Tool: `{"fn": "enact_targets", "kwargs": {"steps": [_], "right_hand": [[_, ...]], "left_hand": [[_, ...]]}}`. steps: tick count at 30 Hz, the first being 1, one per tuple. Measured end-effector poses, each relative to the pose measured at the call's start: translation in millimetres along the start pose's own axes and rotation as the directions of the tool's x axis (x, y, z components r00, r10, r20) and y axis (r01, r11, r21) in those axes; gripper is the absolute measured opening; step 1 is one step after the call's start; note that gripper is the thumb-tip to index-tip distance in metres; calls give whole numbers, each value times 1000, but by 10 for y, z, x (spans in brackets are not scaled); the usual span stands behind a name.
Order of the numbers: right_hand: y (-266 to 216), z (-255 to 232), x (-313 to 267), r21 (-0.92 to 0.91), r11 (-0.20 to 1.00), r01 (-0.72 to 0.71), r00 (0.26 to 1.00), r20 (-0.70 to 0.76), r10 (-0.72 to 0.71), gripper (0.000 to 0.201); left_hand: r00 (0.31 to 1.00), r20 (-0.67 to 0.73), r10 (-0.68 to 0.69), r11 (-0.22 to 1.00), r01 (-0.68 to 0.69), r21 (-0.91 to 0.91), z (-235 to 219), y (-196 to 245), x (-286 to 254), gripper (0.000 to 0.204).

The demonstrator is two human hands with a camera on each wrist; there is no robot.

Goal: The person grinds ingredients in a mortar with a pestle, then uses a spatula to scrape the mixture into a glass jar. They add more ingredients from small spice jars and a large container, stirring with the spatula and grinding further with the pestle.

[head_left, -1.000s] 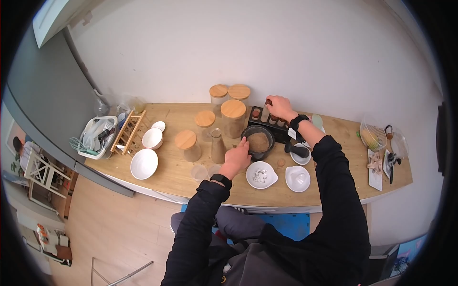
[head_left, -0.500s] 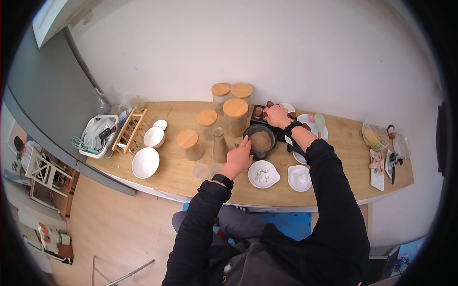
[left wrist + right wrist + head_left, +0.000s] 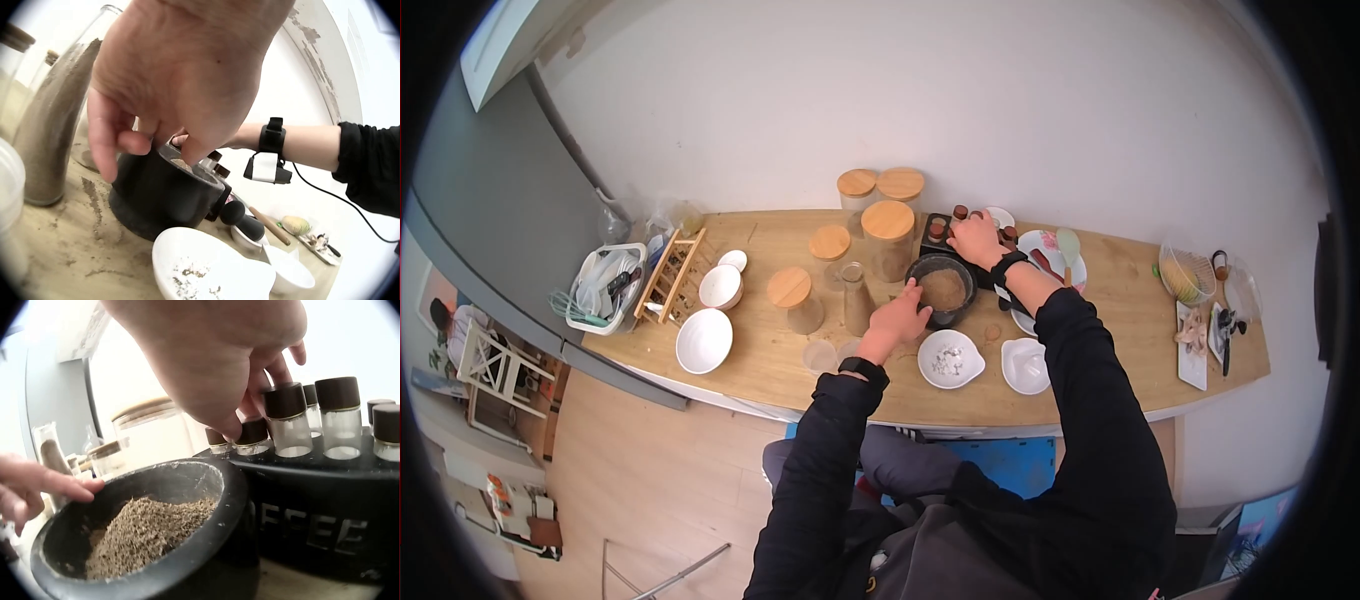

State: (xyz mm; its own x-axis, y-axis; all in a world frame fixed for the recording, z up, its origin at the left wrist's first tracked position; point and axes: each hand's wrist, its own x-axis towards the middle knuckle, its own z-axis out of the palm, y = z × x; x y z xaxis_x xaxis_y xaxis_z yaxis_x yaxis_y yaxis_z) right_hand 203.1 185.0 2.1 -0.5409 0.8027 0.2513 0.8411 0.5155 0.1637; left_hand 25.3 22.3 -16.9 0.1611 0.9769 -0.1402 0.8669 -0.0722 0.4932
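My right hand point(image 3: 977, 242) reaches over a black rack point(image 3: 306, 481) lettered "COFFEE", where small glass vials with dark caps stand. Its thumb and fingers pinch the dark cap of one vial point(image 3: 253, 432), low in the rack. Against it stands a black mortar point(image 3: 219, 528) heaped with ground brown powder point(image 3: 150, 534). At the mortar's left rim rests my left hand point(image 3: 897, 322), index finger extended and the other fingers loosely bent. Close by on the left is a glass bottle point(image 3: 53, 125) of brown powder.
Several wooden-lidded jars point(image 3: 889, 240) stand behind and left. In front lie a spouted white bowl point(image 3: 950, 360) with pale bits and a white juicer dish point(image 3: 1026, 366). A dark pestle point(image 3: 244, 219) sits in a dish. Spilled powder point(image 3: 94, 203) marks the counter. White bowls point(image 3: 704, 341) are far left.
A second ago my right hand held a vial raised at the rack; it has since come down and right, and the vial sits low in its slot. My left hand stays at the mortar.
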Motion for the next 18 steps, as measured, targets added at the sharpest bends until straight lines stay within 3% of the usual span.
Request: {"fn": "enact_targets", "kwargs": {"steps": [1, 5, 8, 9, 12, 15, 18], "right_hand": [[16, -10, -31, -11, 999, 53, 998, -41, -53, 28], [155, -358, -354, 337, 942, -4, 969, -233, 87, 26], [441, -496, -780, 472, 872, -131, 965, -141, 221, 21], [550, -417, -936, 482, 856, -186, 959, -102, 266, 17], [707, -382, -1443, 464, 824, -324, 939, 54, 339, 17], [763, -233, -1788, 500, 779, -377, 921, 117, 371, 18], [690, -151, -2064, 441, 859, -261, 956, -5, 293, 21]], "left_hand": [[1000, 8, -6, 999, 7, -32, -20, -4, 3, 58], [1000, 11, -18, 988, 20, -155, 24, -32, 48, 58], [1000, -2, -18, 933, 16, -358, 94, -90, 111, 58], [996, 59, -65, 856, 86, -510, -57, 67, -31, 58], [998, -6, -67, 841, 53, -538, 49, 17, 22, 58], [995, 12, -103, 797, 90, -597, 78, 37, 7, 59], [992, 15, -122, 767, 104, -633, 108, 32, 44, 60]]}}
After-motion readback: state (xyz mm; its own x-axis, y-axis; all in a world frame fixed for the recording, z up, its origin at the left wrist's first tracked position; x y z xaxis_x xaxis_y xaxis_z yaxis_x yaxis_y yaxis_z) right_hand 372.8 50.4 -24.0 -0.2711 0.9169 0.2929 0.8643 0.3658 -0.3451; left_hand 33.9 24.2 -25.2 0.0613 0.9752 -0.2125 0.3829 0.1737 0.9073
